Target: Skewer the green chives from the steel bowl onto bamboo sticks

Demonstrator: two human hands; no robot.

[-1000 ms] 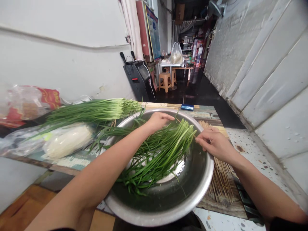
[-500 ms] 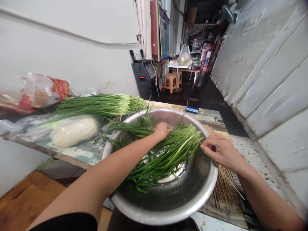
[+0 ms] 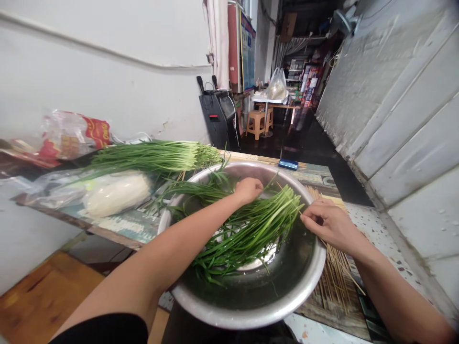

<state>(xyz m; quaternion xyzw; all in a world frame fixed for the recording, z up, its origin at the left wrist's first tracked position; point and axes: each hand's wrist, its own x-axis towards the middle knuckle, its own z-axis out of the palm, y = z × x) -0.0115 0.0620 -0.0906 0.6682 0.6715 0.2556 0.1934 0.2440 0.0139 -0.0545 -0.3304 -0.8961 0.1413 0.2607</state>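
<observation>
Head: right hand (image 3: 329, 222) pinches a skewer (image 3: 300, 213) near the basin's (image 3: 317, 274) right rim. Left hand (image 3: 248, 190) curls over greens (image 3: 256, 227), hold unclear.

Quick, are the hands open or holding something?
Left hand: curled above the greens; can't tell if it holds anything.
Right hand: closed, pinching a thin stick.
</observation>
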